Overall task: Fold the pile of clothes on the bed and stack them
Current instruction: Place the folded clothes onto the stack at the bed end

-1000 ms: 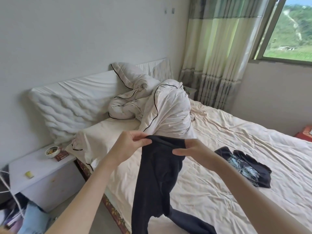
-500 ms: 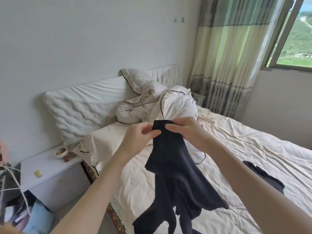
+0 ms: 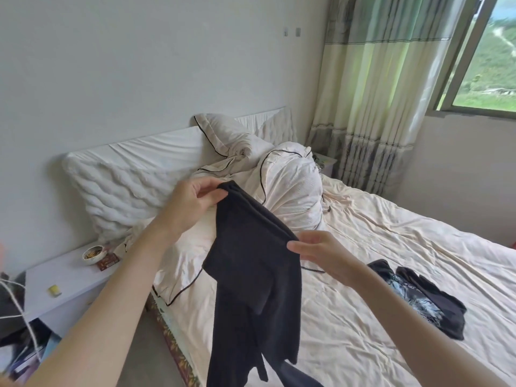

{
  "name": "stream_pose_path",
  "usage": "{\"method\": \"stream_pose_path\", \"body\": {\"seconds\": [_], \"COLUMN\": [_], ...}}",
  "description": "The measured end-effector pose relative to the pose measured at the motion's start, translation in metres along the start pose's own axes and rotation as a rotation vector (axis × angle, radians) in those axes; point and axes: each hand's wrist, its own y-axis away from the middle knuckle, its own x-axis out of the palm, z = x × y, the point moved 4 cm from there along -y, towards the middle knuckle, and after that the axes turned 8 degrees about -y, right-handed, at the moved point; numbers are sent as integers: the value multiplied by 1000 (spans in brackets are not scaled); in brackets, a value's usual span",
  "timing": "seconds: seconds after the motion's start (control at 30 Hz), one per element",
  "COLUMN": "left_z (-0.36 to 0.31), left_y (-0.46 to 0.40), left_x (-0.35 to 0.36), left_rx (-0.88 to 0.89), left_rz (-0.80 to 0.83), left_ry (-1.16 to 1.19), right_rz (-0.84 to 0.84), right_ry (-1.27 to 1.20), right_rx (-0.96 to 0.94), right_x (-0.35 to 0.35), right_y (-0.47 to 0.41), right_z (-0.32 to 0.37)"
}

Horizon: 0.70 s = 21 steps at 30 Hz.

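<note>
A black garment (image 3: 251, 275) hangs in the air over the near edge of the bed (image 3: 391, 261). My left hand (image 3: 190, 205) pinches its top edge at the upper left. Lower and to the right, my right hand (image 3: 321, 255) pinches the same edge. The cloth droops down between them and out of the bottom of the view. A second dark garment with a pale print (image 3: 418, 300) lies crumpled on the cream sheet to the right.
A bunched white duvet (image 3: 290, 191) and pillows (image 3: 125, 191) fill the head of the bed. A white bedside table (image 3: 64, 277) at the left carries a small bowl (image 3: 93, 254), a red box and a yellow item. Curtains (image 3: 377, 107) and a window stand at the back right.
My hands have drawn apart along the garment's top edge, the right one dropping lower and rightward. The cloth now hangs spread out instead of bunched. The printed garment is back in view.
</note>
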Motion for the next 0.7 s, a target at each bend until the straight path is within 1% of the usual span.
{"method": "stream_pose_path", "body": {"seconds": [0.07,0.17,0.23,0.3,0.37,0.4,0.5,0.6,0.7], "left_z": [11,33,39,38,36,36,34,29,16], "left_y": [0,3,5,8,10,11,11,7,-5], "left_x": [-4,-1,8,27,47,55,66,65,54], "left_rx": [-51,-144,-181,-162,-134,-121,-100,-69,-9], "left_rz": [8,94,131,210,299,316,286,260,189], "left_ry": [-69,-259,-254,-240,-259,-256,-188,-196,-213], "right_rz": [-33,-34,-53,-27,18,35,48,43,57], "right_ry": [-26,-5,95,174,185,180,173,175,59], "right_rx": [-26,-79,-99,-105,-106,-107,-88,-56,-35], "right_x": [-8,-8,-5,2,11,12,10,4,4], "right_y": [-4,-11,-17,-22,-26,-26,-25,-22,-17], "right_z": [10,27,33,34,34,35,35,29,22]}}
